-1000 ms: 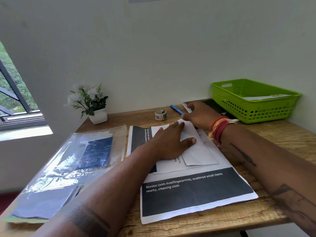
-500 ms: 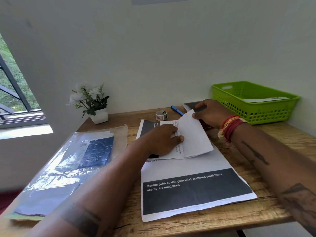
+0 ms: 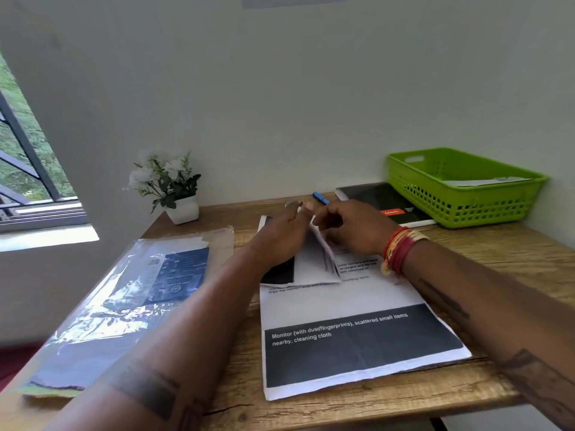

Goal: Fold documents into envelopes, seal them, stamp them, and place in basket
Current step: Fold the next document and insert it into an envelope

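Centrally, my left hand (image 3: 280, 241) and right hand (image 3: 354, 231) are meeting over a folded document (image 3: 314, 265), fingers curled at its raised edge; motion blur is hiding the exact grip. Beneath my hands a printed sheet (image 3: 351, 334) is lying on the wooden desk (image 3: 497, 253), reading "Monitor (with dust/fingerprints), scattered small items nearby, cleaning cloth". Right of my fingers a green basket (image 3: 460, 194) is holding an envelope (image 3: 485, 181); left, a plastic sleeve (image 3: 130, 293). Beyond, against the pale wall, a potted plant (image 3: 171, 188) is standing.
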The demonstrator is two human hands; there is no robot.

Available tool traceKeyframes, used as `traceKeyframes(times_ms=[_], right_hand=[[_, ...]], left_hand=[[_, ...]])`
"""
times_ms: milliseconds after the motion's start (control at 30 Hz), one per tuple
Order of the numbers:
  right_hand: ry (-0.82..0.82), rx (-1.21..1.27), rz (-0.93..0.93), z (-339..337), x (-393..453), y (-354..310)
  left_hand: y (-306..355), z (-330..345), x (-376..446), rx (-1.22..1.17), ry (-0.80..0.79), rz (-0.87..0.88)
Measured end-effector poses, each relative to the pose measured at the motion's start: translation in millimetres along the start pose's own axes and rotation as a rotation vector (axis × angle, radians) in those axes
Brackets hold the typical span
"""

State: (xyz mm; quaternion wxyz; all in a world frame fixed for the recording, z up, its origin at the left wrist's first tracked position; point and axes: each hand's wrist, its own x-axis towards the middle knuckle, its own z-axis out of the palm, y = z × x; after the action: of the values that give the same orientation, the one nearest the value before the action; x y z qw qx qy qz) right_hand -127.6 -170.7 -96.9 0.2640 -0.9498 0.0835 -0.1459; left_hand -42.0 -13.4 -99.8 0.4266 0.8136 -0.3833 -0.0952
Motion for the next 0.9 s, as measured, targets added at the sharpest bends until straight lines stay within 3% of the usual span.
traceKeyframes(times_ms=[233,433,600,900], right_hand=[[-0.08,-0.169,-0.073,0.2,0.0,-2.0],[-0.044,-0.202,-0.083,0.2,-0.2,0.5],[0.034,-0.196,0.03,0.2,0.6,0.0],[-0.235,-0.262,0.141,-18.5,-8.9,-11.0]], left_hand=[[-9.4,-14.2,-0.1,0.459,-0.059,-0.031],[-12.2,-1.6,-2.1,0.477,-0.189,0.024],[-9.3,5.0,-4.2,0.553,-0.231,0.037],[-12.9,9.3,-2.6,0.625,-0.255,0.058]])
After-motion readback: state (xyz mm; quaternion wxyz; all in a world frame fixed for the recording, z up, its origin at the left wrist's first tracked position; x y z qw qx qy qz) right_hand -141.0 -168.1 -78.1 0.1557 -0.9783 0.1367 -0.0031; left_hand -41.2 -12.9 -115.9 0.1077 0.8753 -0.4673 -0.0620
